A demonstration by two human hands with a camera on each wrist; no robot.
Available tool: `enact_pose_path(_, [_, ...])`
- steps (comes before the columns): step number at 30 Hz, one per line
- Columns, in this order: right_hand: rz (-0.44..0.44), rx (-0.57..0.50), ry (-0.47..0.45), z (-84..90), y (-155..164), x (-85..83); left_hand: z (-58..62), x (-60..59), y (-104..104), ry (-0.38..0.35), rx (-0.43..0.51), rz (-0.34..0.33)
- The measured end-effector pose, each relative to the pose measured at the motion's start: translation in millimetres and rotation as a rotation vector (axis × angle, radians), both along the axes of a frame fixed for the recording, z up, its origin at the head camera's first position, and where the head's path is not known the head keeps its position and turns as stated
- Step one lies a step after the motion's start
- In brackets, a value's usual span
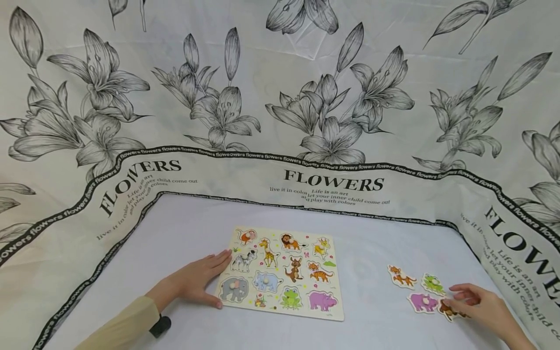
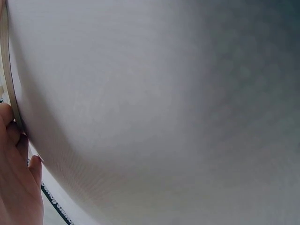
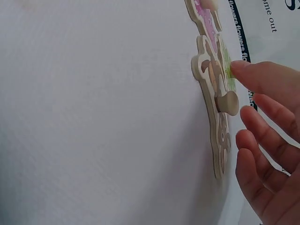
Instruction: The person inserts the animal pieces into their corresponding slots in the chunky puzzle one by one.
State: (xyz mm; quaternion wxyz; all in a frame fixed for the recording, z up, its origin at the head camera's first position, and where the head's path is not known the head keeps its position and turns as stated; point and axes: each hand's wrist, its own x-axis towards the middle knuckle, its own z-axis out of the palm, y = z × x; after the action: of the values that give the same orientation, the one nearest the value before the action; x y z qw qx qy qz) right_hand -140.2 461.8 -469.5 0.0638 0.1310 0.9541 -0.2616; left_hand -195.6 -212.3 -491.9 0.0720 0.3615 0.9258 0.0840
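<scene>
A wooden animal puzzle board (image 1: 336, 284) lies flat in the middle of the white cloth. My left hand (image 1: 199, 278) rests along its left edge, fingers straight near the zebra and thumb at the lower corner. Over to the right, my right hand (image 1: 483, 306) hovers at a kangaroo piece (image 1: 447, 309), partly covering it in the head view. The right wrist view shows the piece's wooden knob (image 3: 228, 103) beside the spread, slightly bent fingers, with a gap between. Around it lie a purple hippo piece (image 1: 422, 302), a green frog piece (image 1: 433, 283) and a tiger piece (image 1: 401, 276).
On the board, the elephant (image 1: 234, 289) and the lion (image 1: 290, 241) have knobs; the printed frog (image 1: 290, 297) and printed hippo (image 1: 323, 301) show none. A flower-printed curtain (image 1: 245, 175) rises behind and at both sides of the cloth.
</scene>
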Motion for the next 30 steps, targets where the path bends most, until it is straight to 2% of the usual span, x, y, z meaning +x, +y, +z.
enact_pose_path(17, [-0.033,-0.026,-0.022,-10.7,3.6,6.1,-2.6,0.2,0.4,0.039,0.008,-0.011])
enact_pose_path(30, [-0.046,-0.025,-0.063,-8.7,1.7,9.7,-5.4,-0.6,-0.7,0.043,0.008,-0.011])
